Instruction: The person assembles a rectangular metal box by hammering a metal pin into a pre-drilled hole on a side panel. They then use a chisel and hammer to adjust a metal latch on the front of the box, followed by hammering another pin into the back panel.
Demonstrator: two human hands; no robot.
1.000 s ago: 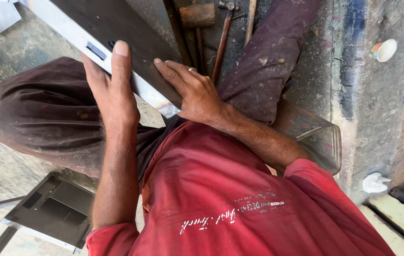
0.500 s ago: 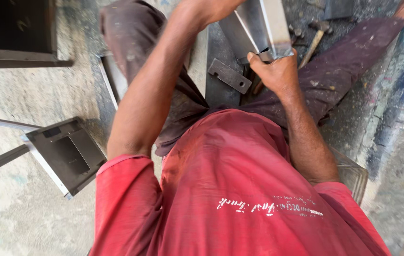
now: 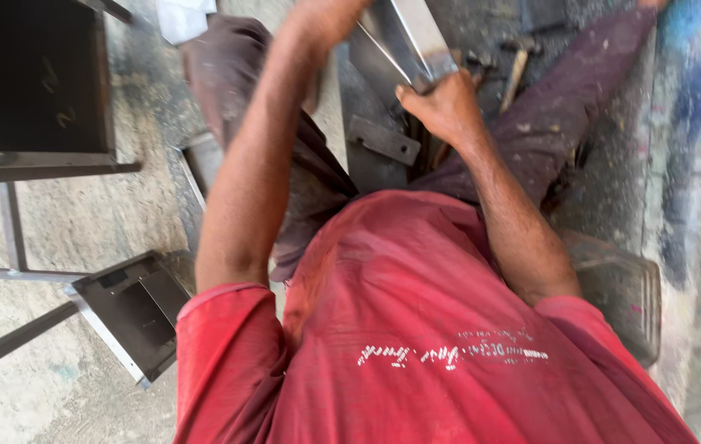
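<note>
The metal channel (image 3: 412,37) is a long, pale grey, folded sheet-metal section with a bright flat face and a darker inner side, running up out of frame above the person's lap. The right hand (image 3: 442,105) is clenched around its lower end. The left hand (image 3: 326,18) sits at the upper edge against the channel's left side; its grip cannot be told. A hammer (image 3: 516,70) lies on the floor (image 3: 55,222) just beside, and a flat dark bracket (image 3: 383,140) lies below the channel.
</note>
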